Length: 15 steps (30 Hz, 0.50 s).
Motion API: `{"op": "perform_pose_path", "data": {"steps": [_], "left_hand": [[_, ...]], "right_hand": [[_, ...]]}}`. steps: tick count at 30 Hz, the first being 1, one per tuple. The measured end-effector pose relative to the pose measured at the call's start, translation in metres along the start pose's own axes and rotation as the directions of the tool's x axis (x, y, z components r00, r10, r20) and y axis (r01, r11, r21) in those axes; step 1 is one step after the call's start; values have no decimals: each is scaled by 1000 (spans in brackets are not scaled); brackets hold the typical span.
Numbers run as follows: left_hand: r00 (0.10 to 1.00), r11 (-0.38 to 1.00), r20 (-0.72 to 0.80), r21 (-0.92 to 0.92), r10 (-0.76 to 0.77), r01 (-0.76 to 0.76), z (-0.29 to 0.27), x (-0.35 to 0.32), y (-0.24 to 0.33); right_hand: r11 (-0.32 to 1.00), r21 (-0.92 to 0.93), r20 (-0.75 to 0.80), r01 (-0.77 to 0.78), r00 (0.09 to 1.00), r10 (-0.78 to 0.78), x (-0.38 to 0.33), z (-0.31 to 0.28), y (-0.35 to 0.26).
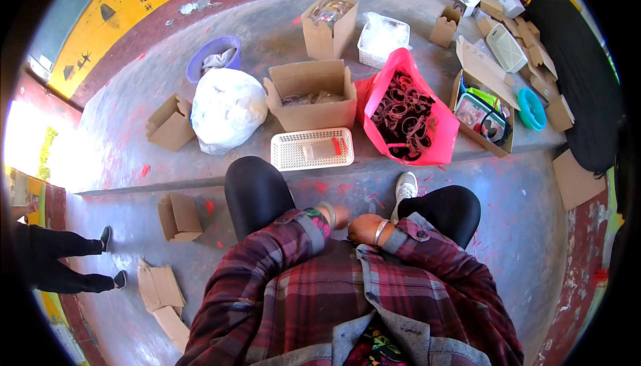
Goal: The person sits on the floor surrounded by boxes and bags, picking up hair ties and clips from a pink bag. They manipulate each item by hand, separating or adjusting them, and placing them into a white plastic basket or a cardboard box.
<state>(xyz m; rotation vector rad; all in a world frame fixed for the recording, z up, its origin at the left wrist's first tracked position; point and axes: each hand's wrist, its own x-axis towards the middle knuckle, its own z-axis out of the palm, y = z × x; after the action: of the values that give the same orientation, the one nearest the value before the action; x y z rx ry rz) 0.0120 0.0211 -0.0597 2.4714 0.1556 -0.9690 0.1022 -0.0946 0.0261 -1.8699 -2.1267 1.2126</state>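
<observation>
My left hand (pixel 341 217) is in front of my lap, between my knees, and smeared by motion, so its fingers cannot be made out. Close beside it, my right hand (pixel 364 229) is curled closed, with a bangle at the wrist; whatever it may hold is hidden. Just beyond my left knee lies a white perforated basket (pixel 278 160) on the raised step, holding a clear packet with a red part (pixel 320 149). To its right, an open pink bag (pixel 446 140) leans toward me, filled with thin dark and pinkish loops (pixel 404 113).
Behind the basket stands an open cardboard box (pixel 314 117) with clear packets. A stuffed white plastic bag (pixel 228 109), purple basin (pixel 193 65) and small carton (pixel 171 125) are left. Rightward are a carton of goods (pixel 511 142) and a turquoise basket (pixel 531 109). Another person's legs (pixel 77 246) show far left.
</observation>
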Motion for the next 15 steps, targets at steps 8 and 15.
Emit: {"op": "perform_pose_path", "data": {"steps": [8,15], "left_hand": [[729,916,-574,-356,-373,188,-69,0,-61],[503,817,-645,-472,-576,331,-77,20,-136]], "right_hand": [[988,-145,32,-60,997,65,-2,-16,-14],[973,-228,-16,-25,1000,22,-4,-16,-7]]}}
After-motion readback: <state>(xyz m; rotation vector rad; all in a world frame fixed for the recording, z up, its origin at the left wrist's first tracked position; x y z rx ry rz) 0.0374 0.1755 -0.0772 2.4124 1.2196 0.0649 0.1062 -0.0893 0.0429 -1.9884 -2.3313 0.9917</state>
